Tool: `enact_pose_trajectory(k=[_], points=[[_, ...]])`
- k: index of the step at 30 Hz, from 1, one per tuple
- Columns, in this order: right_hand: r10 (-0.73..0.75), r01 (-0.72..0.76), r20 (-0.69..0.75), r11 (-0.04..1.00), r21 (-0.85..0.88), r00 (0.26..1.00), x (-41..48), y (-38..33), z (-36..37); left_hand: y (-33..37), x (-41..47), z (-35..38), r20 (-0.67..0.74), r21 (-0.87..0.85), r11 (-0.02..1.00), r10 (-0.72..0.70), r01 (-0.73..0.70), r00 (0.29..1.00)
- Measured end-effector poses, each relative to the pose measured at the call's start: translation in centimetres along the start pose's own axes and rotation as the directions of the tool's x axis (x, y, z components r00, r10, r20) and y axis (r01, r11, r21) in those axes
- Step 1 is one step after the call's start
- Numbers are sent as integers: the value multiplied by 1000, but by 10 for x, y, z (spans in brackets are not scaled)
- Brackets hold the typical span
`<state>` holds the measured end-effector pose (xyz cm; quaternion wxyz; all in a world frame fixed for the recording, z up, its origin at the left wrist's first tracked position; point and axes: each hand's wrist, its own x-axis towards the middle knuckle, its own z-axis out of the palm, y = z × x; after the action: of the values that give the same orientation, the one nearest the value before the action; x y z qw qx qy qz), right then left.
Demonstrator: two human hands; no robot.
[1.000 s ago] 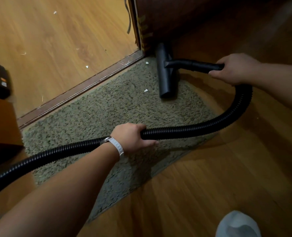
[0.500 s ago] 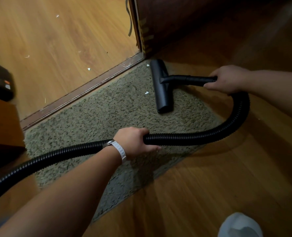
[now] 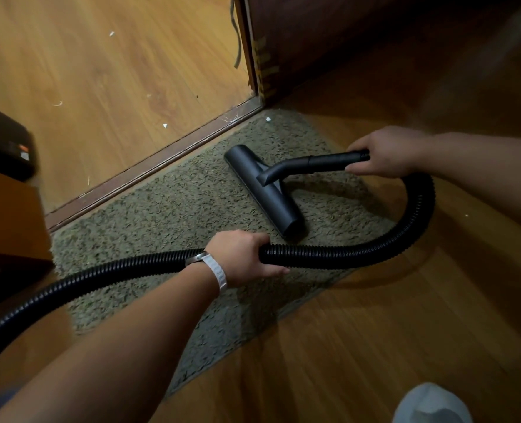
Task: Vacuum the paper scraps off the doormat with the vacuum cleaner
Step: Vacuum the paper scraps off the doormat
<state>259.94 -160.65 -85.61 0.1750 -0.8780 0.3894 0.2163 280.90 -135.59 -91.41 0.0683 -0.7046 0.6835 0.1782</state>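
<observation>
Left hand: fingers curled round the hose, above the near part of the mat.
Right hand: grips the rear end of the wand, over the mat's right edge.
Nozzle: flat on the mat, right of middle, set diagonally.
Hose: loops from the wand past the mat's right edge, then through the left hand and off lower left.
Scrap: one white piece on the mat's far corner, apart from the nozzle.
Floor: white bits beyond the threshold.

Nozzle and hose on the doormat
Nozzle on the doormat's right part, hose across its middle, paper scrap at its far corner, threshold along its far edge.
</observation>
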Motion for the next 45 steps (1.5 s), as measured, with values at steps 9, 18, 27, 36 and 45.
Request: enact_pose_trajectory(k=[9, 18, 27, 36, 45], points=[[121, -118, -122, 993, 31, 985, 19, 5, -7, -5, 3, -6, 1, -15, 999, -35, 35, 999], [-18, 13, -84, 998, -59, 996, 30, -26, 2, -5, -2, -4, 59, 31, 999, -21, 19, 998], [-138, 139, 18, 987, -74, 990, 15, -24, 9, -6, -3, -1, 47, -19, 1000, 11, -10, 999], [193, -171, -126, 971, 166, 973, 3, 15, -1, -9, 10, 0, 31, -26, 999, -22, 23, 999], [276, -257, -66, 944, 205, 959, 15, 2, -12, -23, 7, -4, 13, -27, 999, -32, 32, 999]])
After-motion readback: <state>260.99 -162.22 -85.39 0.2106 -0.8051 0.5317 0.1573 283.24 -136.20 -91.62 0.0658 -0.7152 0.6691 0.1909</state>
